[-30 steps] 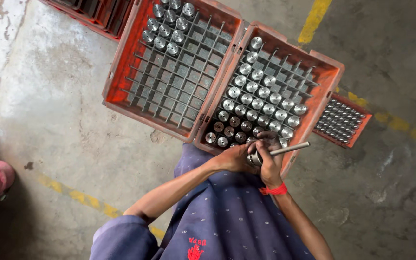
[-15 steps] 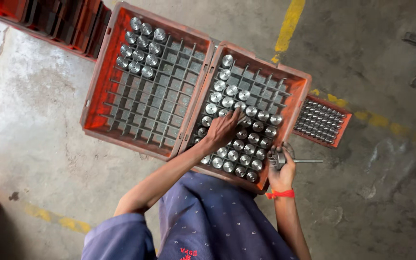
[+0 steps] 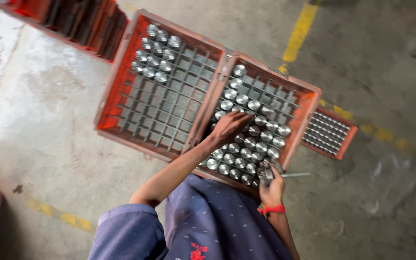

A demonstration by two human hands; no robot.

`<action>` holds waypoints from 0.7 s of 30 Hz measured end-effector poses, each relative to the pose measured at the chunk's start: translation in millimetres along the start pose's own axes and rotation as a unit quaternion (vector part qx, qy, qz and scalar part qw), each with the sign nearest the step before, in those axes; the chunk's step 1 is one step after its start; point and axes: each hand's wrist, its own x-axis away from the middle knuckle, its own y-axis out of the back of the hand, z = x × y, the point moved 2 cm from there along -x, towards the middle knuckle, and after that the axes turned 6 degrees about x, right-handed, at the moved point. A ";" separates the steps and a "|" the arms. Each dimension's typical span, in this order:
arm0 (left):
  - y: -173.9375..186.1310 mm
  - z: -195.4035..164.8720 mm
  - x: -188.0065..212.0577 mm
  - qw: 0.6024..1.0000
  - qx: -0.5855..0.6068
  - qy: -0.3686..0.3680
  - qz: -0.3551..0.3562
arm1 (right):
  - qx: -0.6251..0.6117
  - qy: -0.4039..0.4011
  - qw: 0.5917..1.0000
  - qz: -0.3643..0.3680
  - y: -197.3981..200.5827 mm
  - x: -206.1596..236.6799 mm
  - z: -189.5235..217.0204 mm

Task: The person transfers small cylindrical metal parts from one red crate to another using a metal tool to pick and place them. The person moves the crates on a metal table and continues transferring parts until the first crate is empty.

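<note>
Metal cylinders [image 3: 246, 144] in orange divider crates on the concrete floor [image 3: 49, 110], that's what I've got in front of me. Going left to right: the left crate [image 3: 116, 91] is mostly bare grid, with only a small cluster of shiny cylinders [image 3: 156, 58] packed into its far corner, so most of its cells have no part in them yet. The right crate [image 3: 309, 103] sits touching it and is much fuller, rows of cylinders filling most of the near half, with some open cells toward the far side.

My left hand [image 3: 229, 126] is stretched out over the middle of the right crate, fingers spread and bent down onto the cylinder tops; I can't tell if it actually has one pinched. My right hand [image 3: 270, 185] is at the near edge of that crate, closed around a metal part with a thin rod [image 3: 294, 175] sticking out sideways.

Further right there's a small orange tray [image 3: 347, 144] packed with tiny pins. My guess: left crate barely started, right one well along.
</note>
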 end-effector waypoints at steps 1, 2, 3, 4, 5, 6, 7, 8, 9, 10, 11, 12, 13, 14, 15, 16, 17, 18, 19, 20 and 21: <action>23.3 8.2 15.4 0.999 0.010 0.016 -0.027 | 0.009 0.005 1.000 0.003 1.1 1.8 -1.9; 49.3 22.6 25.4 0.994 -0.064 0.069 -0.052 | 0.018 0.012 1.000 0.006 2.4 5.8 -1.4; 75.3 38.4 32.4 0.981 -0.135 0.120 -0.076 | 0.026 0.020 0.999 0.008 3.0 9.7 -0.6; 105.6 53.8 40.5 0.965 -0.176 0.149 -0.124 | 0.034 0.020 0.999 0.010 2.7 14.0 -0.6; 132.3 65.9 51.3 0.947 -0.199 0.209 -0.141 | 0.042 0.021 0.999 0.012 2.0 18.7 -0.3; 157.5 78.3 59.6 0.925 -0.219 0.267 -0.158 | 0.050 0.024 0.998 0.013 -0.7 19.8 0.4; 175.9 87.7 58.7 0.914 -0.270 0.248 -0.177 | 0.058 0.022 0.998 0.016 -4.7 19.9 0.3; 191.8 96.4 56.0 0.899 -0.319 0.228 -0.195 | 0.066 0.020 0.997 0.019 -8.2 20.6 -0.6; 201.1 104.4 52.7 0.896 -0.329 0.237 -0.181 | 0.072 0.019 0.997 0.021 -11.8 20.5 -2.4; 206.8 108.8 48.8 0.894 -0.337 0.246 -0.165 | 0.086 0.027 0.996 0.028 -15.1 20.1 -4.2; 210.3 110.0 44.9 0.892 -0.344 0.255 -0.148 | 0.100 0.034 0.994 0.035 -18.0 18.9 -6.3; 212.1 111.7 41.5 0.902 -0.319 0.264 -0.127 | 0.113 0.042 0.992 0.041 -20.7 16.7 -8.3; 213.0 112.1 40.9 0.911 -0.292 0.273 -0.105 | 0.112 0.042 0.992 0.044 -21.0 15.8 -9.8; 215.0 110.0 41.2 0.918 -0.265 0.282 -0.082 | 0.112 0.040 0.992 0.047 -20.7 15.1 -11.4; 219.9 103.2 44.3 0.923 -0.254 0.271 -0.103 | 0.113 0.038 0.992 0.050 -18.7 15.5 -11.7; 226.7 95.6 48.5 0.927 -0.243 0.257 -0.124 | 0.113 0.041 0.992 0.047 -16.5 16.4 -11.3; 233.1 87.2 52.8 0.931 -0.233 0.241 -0.143 | 0.111 0.044 0.992 0.043 -14.1 18.4 -10.5; 239.7 76.6 60.3 0.941 -0.192 0.209 -0.187 | 0.107 0.046 0.992 0.038 -12.3 21.3 -9.8; 242.7 66.2 67.4 0.946 -0.150 0.176 -0.229 | 0.108 0.044 0.993 0.032 -12.6 23.7 -9.1; 243.3 55.9 75.8 0.945 -0.108 0.146 -0.271 | 0.111 0.040 0.993 0.027 -13.9 27.5 -8.5; 237.0 49.5 82.5 0.939 0.003 0.170 -0.298 | 0.115 0.034 0.992 0.025 -17.0 32.1 -8.3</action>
